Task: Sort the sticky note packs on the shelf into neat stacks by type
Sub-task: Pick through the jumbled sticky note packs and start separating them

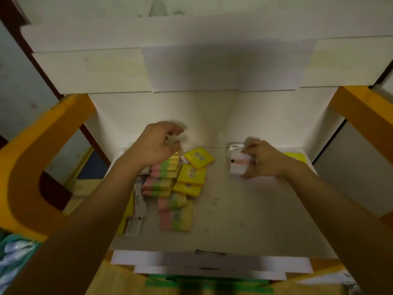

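On the white shelf [244, 213] lies a jumble of sticky note packs. Several pink-green-yellow striped packs [163, 184] are piled at the left, with three plain yellow packs [192, 174] beside them. Flat yellow packs with white labels [136, 209] lie at the pile's left edge. My left hand [157, 143] hovers over the back of the striped pile, fingers curled, holding nothing that I can see. My right hand [263, 159] grips a white and pink pack [239, 165] at the back right, on top of other white packs. A yellow pack [295, 157] lies behind that hand.
Orange shelf uprights [38, 167] frame the bay on both sides. White paper lines the back wall [191, 116] and the shelf above. White label strips [208, 265] run along the front edge. Green packs [14, 252] show on a lower level at the left.
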Tool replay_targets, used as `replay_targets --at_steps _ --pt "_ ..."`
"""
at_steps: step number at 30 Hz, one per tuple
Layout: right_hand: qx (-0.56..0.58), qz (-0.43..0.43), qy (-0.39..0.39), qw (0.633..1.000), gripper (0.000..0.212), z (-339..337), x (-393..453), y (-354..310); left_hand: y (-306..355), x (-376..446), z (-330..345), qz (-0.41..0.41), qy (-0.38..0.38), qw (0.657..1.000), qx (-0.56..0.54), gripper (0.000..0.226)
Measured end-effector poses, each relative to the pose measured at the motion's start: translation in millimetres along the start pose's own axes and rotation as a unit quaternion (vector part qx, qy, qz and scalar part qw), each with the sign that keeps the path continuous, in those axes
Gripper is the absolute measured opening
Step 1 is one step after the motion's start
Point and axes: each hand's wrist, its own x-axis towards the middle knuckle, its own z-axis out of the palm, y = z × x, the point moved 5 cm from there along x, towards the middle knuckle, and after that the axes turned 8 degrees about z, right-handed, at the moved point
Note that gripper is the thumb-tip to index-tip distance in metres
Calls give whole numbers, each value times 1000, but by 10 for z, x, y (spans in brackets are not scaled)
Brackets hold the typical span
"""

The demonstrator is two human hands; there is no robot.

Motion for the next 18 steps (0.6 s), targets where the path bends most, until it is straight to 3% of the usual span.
replay_targets --at_steps 3,8,18 --pt "-6 14 0 1000 90 -9 -31 -24 -62 -71 -105 -4 11 1000 -1 33" --pt "9 6 33 999 123 -138 -18 -182 -214 -259 -369 -23 33 999 4 38" --pt "84 -91 63 990 86 -199 100 -1189 -623 -758 -537 -84 19 996 20 31"
